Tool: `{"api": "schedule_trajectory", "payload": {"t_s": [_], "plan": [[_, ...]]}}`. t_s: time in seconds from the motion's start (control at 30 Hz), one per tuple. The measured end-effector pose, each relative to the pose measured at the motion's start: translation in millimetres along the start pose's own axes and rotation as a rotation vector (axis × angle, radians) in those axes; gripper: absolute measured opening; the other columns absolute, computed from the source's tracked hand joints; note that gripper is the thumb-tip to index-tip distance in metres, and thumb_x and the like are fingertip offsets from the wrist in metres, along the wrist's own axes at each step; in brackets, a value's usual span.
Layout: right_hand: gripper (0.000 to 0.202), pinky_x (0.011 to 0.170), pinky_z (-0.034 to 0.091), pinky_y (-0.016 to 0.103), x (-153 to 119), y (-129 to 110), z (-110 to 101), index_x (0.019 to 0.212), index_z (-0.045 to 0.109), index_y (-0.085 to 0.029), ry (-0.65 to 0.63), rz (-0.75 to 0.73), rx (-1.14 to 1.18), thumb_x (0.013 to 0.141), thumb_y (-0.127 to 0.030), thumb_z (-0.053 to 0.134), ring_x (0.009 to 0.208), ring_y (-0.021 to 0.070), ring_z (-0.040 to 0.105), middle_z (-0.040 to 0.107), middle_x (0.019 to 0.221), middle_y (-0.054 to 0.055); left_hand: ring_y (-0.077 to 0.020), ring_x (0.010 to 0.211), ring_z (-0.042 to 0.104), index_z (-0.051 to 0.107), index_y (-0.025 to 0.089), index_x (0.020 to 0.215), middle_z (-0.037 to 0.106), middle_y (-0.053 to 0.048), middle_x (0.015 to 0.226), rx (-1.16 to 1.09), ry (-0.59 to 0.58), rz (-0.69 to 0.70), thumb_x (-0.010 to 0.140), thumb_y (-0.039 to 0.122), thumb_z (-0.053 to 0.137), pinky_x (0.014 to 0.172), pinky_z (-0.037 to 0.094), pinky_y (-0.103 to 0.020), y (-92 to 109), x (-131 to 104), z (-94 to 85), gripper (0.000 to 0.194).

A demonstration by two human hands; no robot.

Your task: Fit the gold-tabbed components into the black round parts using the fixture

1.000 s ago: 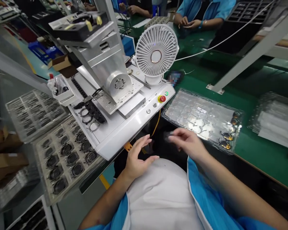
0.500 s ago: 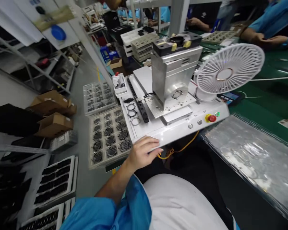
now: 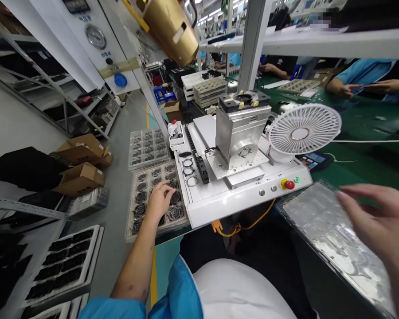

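Observation:
My left hand [image 3: 160,200] is over a clear plastic tray [image 3: 130,226] of round dark ring-shaped parts. Its fingers are bent, with a small gap between fingertips and thumb, and I see nothing held. Whether the fingertips touch a part [image 3: 174,197] I cannot tell. At the right edge, my right hand [image 3: 381,217] hovers above a silvery, film-like plastic tray [image 3: 319,212]. Its fingers are apart and nothing shows in them. Between the hands stands a white machine base [image 3: 226,201] with a metal block fixture [image 3: 242,133] on it.
Three thin rings [image 3: 188,170] and a black strip [image 3: 199,166] lie on the base's left side. A white fan [image 3: 299,133] and a red stop button [image 3: 288,184] are at its right. A brass-coloured cylinder [image 3: 174,33] hangs above. Co-workers' hands [image 3: 385,86] show at the far right.
My left hand has left the machine's front edge and moved left and up to the tray of round parts. My right hand has come into view at the right. The view has tilted up.

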State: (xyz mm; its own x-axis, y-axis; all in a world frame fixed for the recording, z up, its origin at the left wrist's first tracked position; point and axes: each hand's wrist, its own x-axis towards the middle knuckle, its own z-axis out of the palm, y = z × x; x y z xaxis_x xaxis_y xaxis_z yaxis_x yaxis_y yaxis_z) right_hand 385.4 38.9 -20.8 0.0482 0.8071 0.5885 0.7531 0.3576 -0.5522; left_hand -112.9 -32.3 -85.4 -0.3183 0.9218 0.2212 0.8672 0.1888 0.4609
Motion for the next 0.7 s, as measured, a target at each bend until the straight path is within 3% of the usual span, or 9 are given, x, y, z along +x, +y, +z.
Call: {"api": "schedule_trajectory", "payload": {"t_s": [0.13,0.23,0.3,0.4,0.47,0.53,0.6,0.7], "plan": [[0.008,0.065,0.059,0.038,74.2,-79.9,50.8,0.096,0.071,-0.026,0.017,-0.391,0.317,0.092,-0.032,0.068,0.087,0.0261,0.069,0.07,0.096,0.009,-0.0363,0.13,0.062,0.066,0.021,0.078,0.062,-0.016,0.144,-0.126,0.055,0.051,0.095,0.044,0.054,0.103,0.053,-0.054,6.2,-4.0,-7.4,0.03],[0.017,0.098,0.053,0.052,139.5,-127.0,76.7,0.105,0.073,-0.02,-0.032,-0.633,0.267,0.094,-0.028,0.062,0.116,0.0324,0.062,0.069,0.117,0.014,-0.033,0.121,0.069,0.064,0.022,0.074,0.071,-0.017,0.131,-0.256,0.186,0.107,0.094,0.043,0.058,0.101,0.056,-0.051,6.9,-13.8,-14.0,0.03],[0.025,0.108,0.045,0.056,179.3,-146.5,85.4,0.113,0.073,-0.018,-0.154,-0.672,0.16,0.094,-0.023,0.059,0.126,0.035,0.056,0.067,0.127,0.015,-0.032,0.117,0.072,0.068,0.021,0.077,0.074,-0.016,0.124,-0.347,0.283,0.115,0.093,0.043,0.062,0.099,0.058,-0.049,6.3,-20.3,-19.5,0.028],[0.03,0.102,0.05,0.05,223.7,-163.6,86.7,0.117,0.075,-0.017,-0.505,-0.647,0.043,0.092,-0.02,0.059,0.114,0.033,0.063,0.072,0.119,0.013,-0.031,0.112,0.075,0.077,0.02,0.085,0.077,-0.016,0.121,-0.485,0.386,0.161,0.09,0.041,0.071,0.092,0.063,-0.046,11.7,-23.2,-33.9,0.022],[0.029,0.092,0.054,0.046,240.4,-170.2,83.1,0.114,0.077,-0.019,-0.663,-0.627,0.027,0.089,-0.019,0.062,0.101,0.0299,0.068,0.075,0.11,0.009,-0.0295,0.106,0.077,0.08,0.021,0.087,0.079,-0.014,0.118,-0.531,0.418,0.244,0.086,0.037,0.077,0.091,0.064,-0.044,24.0,-17.5,-48.4,0.017],[0.026,0.089,0.055,0.043,247.4,-173.2,79.3,0.109,0.078,-0.021,-0.694,-0.62,0.065,0.085,-0.019,0.068,0.095,0.0282,0.069,0.076,0.105,0.006,-0.0274,0.1,0.079,0.082,0.022,0.086,0.08,-0.011,0.115,-0.547,0.408,0.353,0.084,0.033,0.08,0.089,0.066,-0.042,43.5,-4.4,-64.8,0.012],[0.022,0.091,0.055,0.043,246.8,-172.1,77.3,0.104,0.077,-0.02,-0.635,-0.607,0.176,0.082,-0.019,0.071,0.096,0.027,0.069,0.076,0.104,0.006,-0.0252,0.094,0.08,0.084,0.024,0.086,0.081,-0.009,0.116,-0.545,0.359,0.473,0.085,0.033,0.08,0.085,0.067,-0.038,69.2,15.3,-80.4,0.01],[0.02,0.097,0.054,0.043,236.1,-163.3,77.2,0.102,0.074,-0.016,-0.406,-0.535,0.448,0.083,-0.022,0.071,0.102,0.0252,0.069,0.075,0.107,0.009,-0.0238,0.091,0.08,0.085,0.025,0.083,0.081,-0.008,0.115,-0.491,0.31,0.615,0.088,0.037,0.077,0.083,0.066,-0.036,117.9,53.7,-97.9,0.015]]}}
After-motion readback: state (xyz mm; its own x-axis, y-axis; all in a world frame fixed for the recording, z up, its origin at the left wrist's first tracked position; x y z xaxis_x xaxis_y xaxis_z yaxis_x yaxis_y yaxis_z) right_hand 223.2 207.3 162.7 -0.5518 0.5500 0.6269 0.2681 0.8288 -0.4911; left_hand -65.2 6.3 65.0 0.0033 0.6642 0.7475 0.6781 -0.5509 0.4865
